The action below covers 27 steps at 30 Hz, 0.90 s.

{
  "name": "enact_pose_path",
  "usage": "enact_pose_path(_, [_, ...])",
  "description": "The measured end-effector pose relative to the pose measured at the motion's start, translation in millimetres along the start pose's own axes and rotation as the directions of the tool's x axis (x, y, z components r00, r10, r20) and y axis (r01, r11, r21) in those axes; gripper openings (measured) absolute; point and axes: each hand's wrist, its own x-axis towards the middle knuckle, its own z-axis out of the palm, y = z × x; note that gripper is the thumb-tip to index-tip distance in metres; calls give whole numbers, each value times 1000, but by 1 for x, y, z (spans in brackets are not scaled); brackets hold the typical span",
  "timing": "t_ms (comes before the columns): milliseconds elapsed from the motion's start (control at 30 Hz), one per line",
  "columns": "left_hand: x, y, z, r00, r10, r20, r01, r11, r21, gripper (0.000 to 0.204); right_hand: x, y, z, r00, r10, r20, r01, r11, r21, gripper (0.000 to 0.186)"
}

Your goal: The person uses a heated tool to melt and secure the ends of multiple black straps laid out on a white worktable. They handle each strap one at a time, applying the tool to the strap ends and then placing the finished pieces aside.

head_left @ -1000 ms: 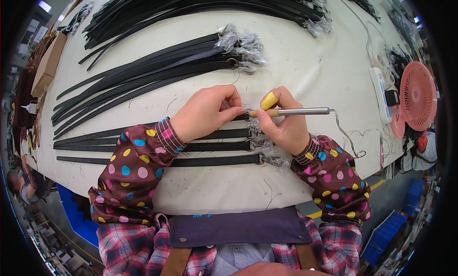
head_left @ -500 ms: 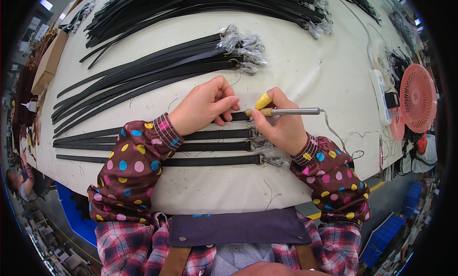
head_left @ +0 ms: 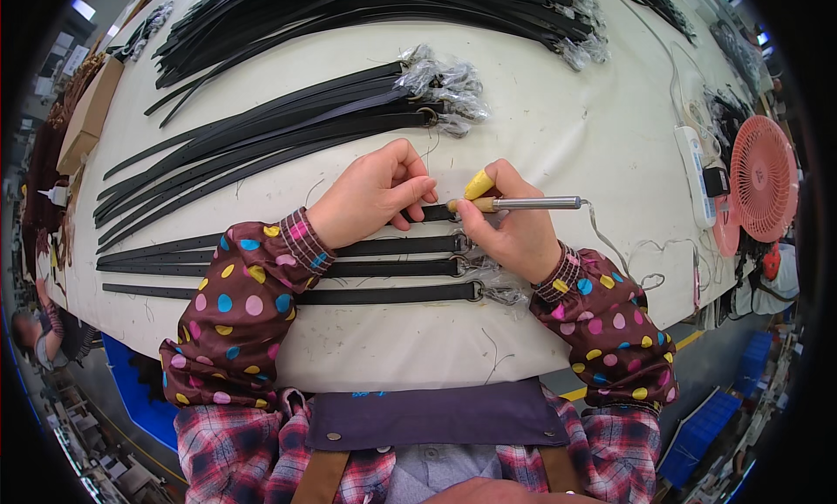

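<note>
My left hand is closed, fingers curled, lower fingertips touching a black strap; I cannot make out anything between thumb and index. My right hand grips a pen-like tool with a wooden section, steel tube and trailing cord, its tip on that strap's right end. A yellow cover is on my index finger. Nearer me, more black straps lie roughly parallel, their metal clips wrapped in clear plastic.
Beyond lie two large strap bundles on the white table. At right are a power strip and pink fan; at left a cardboard box. Someone is at far left, blue bins below.
Since a second ago my left hand has shifted up and left, away from the tool tip. My right hand and the tool have moved slightly left.
</note>
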Motion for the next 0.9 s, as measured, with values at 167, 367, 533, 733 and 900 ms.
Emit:
enact_pose_path(167, [0,1,-1,1000,-18,15,18,1000,14,13,0,0,0,1000,-14,-6,14,1000,-26,21])
enact_pose_path(367, [0,2,-1,1000,-7,4,7,1000,-3,13,1,-3,-2,1000,6,8,-6,999,-42,22])
enact_pose_path(533, [-3,6,-1,999,-5,-37,8,997,72,15,-1,2,-4,1000,-23,-18,24,999,49,18])
enact_pose_path(733, [-15,5,1,954,277,113,-287,740,608,24,1,-3,-14,1000,-27,-15,27,999,35,16])
enact_pose_path(900, [-19,16,-12,972,143,189,-231,755,614,22,-2,-7,-15,998,36,55,-40,997,71,13])
